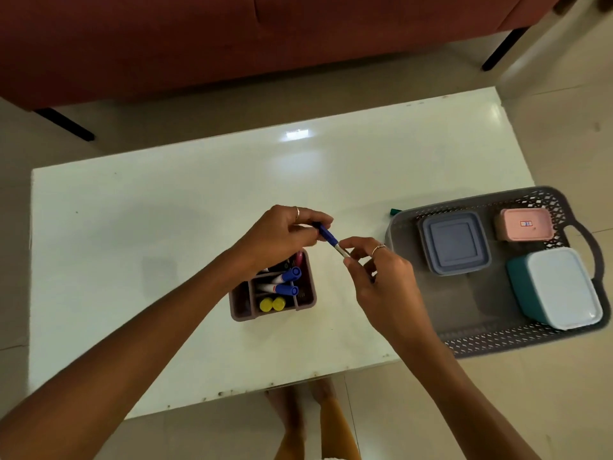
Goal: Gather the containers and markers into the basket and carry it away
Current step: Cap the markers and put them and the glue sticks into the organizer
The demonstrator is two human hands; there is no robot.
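Above the white table (pixel 166 227), both hands hold one blue-capped marker (pixel 328 240). My left hand (pixel 285 234) grips its blue cap end, and my right hand (pixel 378 273) pinches its white barrel end. Below them stands a mauve divided holder (pixel 306 298) with blue-capped, yellow-capped and dark markers in it. At the table's right end sits a grey latticed basket (pixel 484 336) holding a blue-grey square container (pixel 454 245), a pink container (pixel 524 224) and a teal container with a white lid (pixel 560 287).
A small green object (pixel 394 212) lies on the table by the basket's far left corner. A red-brown sofa (pixel 232 38) with black legs stands beyond the table. The basket overhangs the table's right edge. My bare feet (pixel 298 410) show under the near edge.
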